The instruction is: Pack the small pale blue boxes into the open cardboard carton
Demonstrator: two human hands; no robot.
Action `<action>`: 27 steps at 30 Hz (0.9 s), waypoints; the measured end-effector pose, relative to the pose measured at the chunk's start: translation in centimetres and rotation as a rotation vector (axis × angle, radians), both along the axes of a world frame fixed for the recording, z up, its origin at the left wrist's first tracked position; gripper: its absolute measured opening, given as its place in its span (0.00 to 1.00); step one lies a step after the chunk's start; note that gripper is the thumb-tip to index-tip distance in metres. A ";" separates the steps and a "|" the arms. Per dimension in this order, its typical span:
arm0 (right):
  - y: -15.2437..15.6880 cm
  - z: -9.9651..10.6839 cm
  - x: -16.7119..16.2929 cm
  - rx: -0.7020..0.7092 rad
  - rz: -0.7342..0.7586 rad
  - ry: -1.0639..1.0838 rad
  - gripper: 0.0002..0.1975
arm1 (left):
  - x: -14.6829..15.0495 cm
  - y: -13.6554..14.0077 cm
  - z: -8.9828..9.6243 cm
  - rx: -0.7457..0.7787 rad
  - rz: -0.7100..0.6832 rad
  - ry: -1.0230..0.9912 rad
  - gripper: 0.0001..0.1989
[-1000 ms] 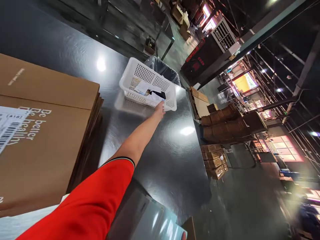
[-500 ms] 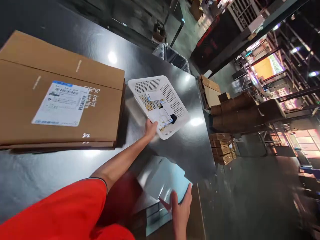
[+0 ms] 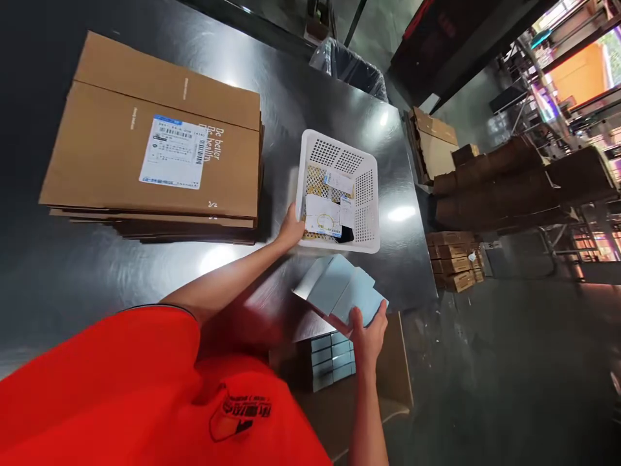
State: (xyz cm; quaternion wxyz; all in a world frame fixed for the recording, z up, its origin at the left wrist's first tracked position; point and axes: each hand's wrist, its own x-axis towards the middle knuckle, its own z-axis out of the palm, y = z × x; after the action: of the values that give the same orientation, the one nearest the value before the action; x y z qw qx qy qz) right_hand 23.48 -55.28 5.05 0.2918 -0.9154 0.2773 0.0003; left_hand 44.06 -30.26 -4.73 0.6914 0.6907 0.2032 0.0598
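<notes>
My left hand (image 3: pixel 291 228) grips the near left corner of a white perforated plastic basket (image 3: pixel 370 202) on the dark metal table (image 3: pixel 145 278). Inside the basket lie white paper slips (image 3: pixel 324 217) and a small black item (image 3: pixel 345 235). My right hand (image 3: pixel 367 335) holds a flat pale blue carton (image 3: pixel 339 292) by its near edge, just in front of the basket at the table's edge. Below that hand stands an open cardboard box (image 3: pixel 388 382) holding a row of pale blue cartons (image 3: pixel 332 359).
A stack of flattened brown cardboard boxes (image 3: pixel 155 149) with a shipping label (image 3: pixel 173 152) lies on the table to the left. A bin with a dark plastic liner (image 3: pixel 352 65) stands beyond the table. More cardboard stacks (image 3: pixel 453 262) sit on the floor to the right.
My left hand pulled the basket nearer and turned it. My right hand rose from below and took hold of the pale blue carton. The view tilted down.
</notes>
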 end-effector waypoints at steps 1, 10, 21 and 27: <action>0.1 0.1 0.0 0.003 0.001 -0.001 0.56 | 0.0 0.1 0.2 0.033 -0.016 0.011 0.37; -0.2 -0.6 -0.2 -0.039 0.008 -0.026 0.55 | 4.6 -1.3 4.7 0.732 -0.253 -0.263 0.27; -0.5 -1.7 -0.8 -0.040 0.001 -0.045 0.54 | 15.2 -6.1 0.0 0.607 -0.416 0.003 0.06; -0.6 -1.6 -0.8 -0.040 -0.019 -0.034 0.53 | 15.3 -5.9 -0.4 0.583 -0.377 0.025 0.08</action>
State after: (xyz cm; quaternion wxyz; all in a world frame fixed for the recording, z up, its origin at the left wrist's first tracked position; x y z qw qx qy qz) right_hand 22.71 -55.84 3.40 0.2782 -0.9182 0.2810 -0.0237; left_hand 59.38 -36.11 -5.09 0.4613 0.8853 0.0548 -0.0217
